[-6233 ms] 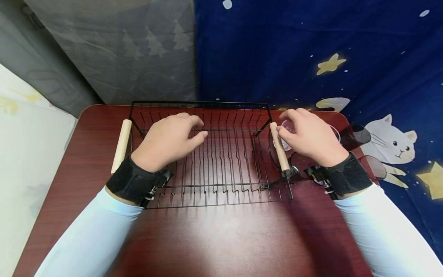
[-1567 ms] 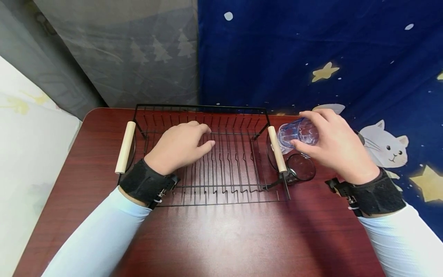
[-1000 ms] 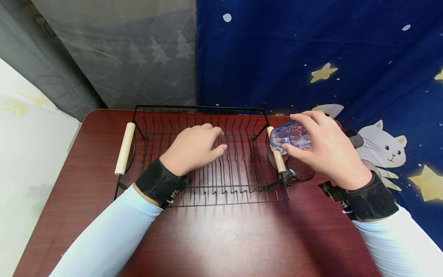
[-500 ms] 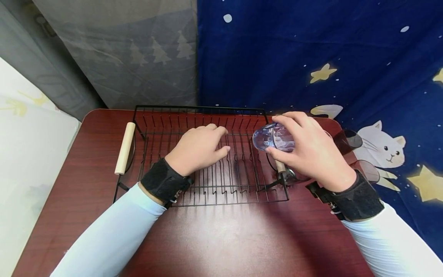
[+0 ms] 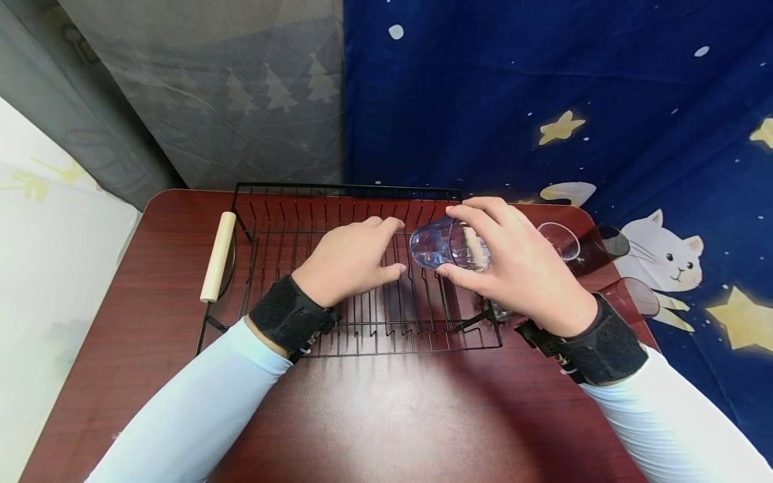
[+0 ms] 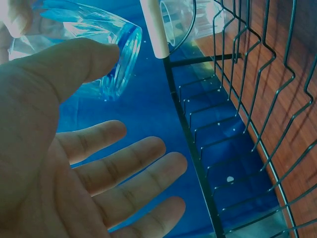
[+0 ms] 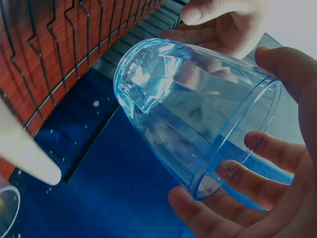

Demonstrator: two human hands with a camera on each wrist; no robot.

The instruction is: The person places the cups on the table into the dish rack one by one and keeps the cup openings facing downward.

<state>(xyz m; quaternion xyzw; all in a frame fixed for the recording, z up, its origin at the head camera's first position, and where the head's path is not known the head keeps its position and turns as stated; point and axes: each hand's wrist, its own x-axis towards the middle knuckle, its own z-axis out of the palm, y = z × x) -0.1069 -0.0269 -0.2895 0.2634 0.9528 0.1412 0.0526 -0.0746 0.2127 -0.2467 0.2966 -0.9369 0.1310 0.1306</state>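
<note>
My right hand grips a clear, bluish drinking glass round its rim end. The glass lies tilted on its side in the air over the right part of a black wire dish rack, its base pointing left. In the right wrist view the thumb and fingers curl about the rim of the glass, and nothing shows inside it. Above the middle of the rack hovers my left hand, fingers relaxed and apart, holding nothing. Its fingertips are close to the glass base, with a small gap between in the head view.
Right of the rack stand a clear glass, a dark glass and a pinkish glass. The rack has a wooden handle on its left; its right one is mostly hidden behind my right hand. Curtains hang behind the table.
My right hand, first over the glasses beside the rack, has taken hold of one and carried it left across the right handle. The left hand has shifted right over the rack.
</note>
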